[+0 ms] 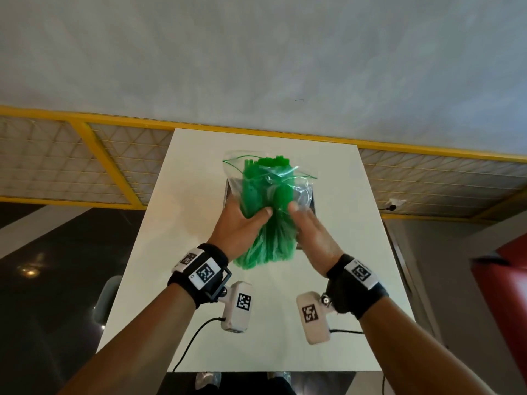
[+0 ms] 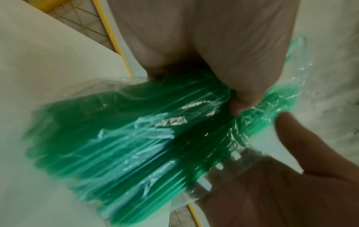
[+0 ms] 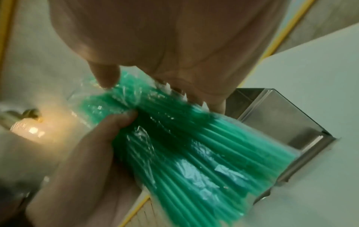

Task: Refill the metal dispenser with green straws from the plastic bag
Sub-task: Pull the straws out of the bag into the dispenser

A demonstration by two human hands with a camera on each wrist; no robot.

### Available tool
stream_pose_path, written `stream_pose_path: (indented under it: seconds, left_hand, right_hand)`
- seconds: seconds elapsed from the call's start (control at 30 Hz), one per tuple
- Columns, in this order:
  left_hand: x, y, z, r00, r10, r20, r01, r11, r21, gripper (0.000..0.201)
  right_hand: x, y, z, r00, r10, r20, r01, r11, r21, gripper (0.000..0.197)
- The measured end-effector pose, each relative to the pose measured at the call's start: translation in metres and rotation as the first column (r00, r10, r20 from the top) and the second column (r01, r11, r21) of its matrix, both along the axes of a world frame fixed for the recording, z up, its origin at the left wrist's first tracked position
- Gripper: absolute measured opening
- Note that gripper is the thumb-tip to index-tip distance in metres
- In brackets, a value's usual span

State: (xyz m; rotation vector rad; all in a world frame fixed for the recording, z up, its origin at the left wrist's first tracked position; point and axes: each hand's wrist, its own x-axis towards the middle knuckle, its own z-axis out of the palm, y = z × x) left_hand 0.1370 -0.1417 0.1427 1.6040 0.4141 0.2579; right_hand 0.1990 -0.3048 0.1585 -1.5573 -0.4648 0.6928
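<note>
A clear zip plastic bag (image 1: 302,185) packed with green straws (image 1: 256,189) is held up over the white table. My left hand (image 1: 242,223) grips the bundle round its middle, thumb across the front. My right hand (image 1: 309,232) holds the bag's right side between thumb and fingers. The straws' near ends fan out below my hands, still inside the bag. The metal dispenser (image 1: 313,201) stands on the table right behind the bag, mostly hidden by it. In the right wrist view its open steel box (image 3: 281,118) shows beside the straws (image 3: 204,153). The left wrist view shows my thumb on the wrapped straws (image 2: 136,145).
The white table (image 1: 185,252) is narrow, its near edge close to my body. Yellow-framed mesh panels (image 1: 57,161) run behind it. A grey chair back (image 1: 107,297) stands at the left and a red object (image 1: 510,269) at the right. Camera cables (image 1: 194,337) trail over the table.
</note>
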Motion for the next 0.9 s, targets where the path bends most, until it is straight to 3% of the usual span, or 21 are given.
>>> stream_pose_path:
  seconds: [0.1,0.23,0.3,0.43,0.57,0.73,0.9]
  left_hand:
    - [0.001,-0.005,-0.003,0.999,0.003,0.036,-0.004,1.0,0.022,0.067]
    - [0.001,-0.009,-0.001,0.999,-0.019,0.026,0.02,1.0,-0.021,0.08]
    - [0.002,-0.009,0.002,0.999,-0.015,0.035,0.02,0.992,-0.125,0.076]
    - [0.007,-0.007,0.006,0.999,-0.032,0.004,0.031,0.951,-0.307,0.042]
    - [0.009,-0.007,0.011,0.999,-0.015,-0.047,-0.002,0.941,-0.338,0.042]
    - [0.017,-0.003,0.011,0.993,0.109,0.036,-0.097,0.965,-0.244,0.049]
    - [0.024,0.004,0.004,0.993,0.109,0.04,-0.09,0.942,-0.323,0.054]
  right_hand:
    - [-0.004,0.008,-0.015,0.986,0.017,0.163,-0.006,0.998,-0.065,0.037]
    - [-0.006,0.019,-0.024,0.965,0.108,0.238,-0.057,0.976,-0.211,0.051]
    - [-0.007,0.023,-0.022,0.964,0.145,0.222,-0.087,0.964,-0.251,0.057]
    - [-0.004,0.027,-0.018,0.963,0.209,0.168,-0.165,0.955,-0.245,0.061]
    - [-0.001,0.028,-0.021,0.974,0.178,0.143,-0.146,0.967,-0.209,0.078]
    - [0.002,0.03,-0.017,0.979,0.181,0.093,-0.162,0.97,-0.18,0.083]
    - [0.013,0.029,-0.002,0.986,0.167,0.019,-0.161,0.97,-0.184,0.055]
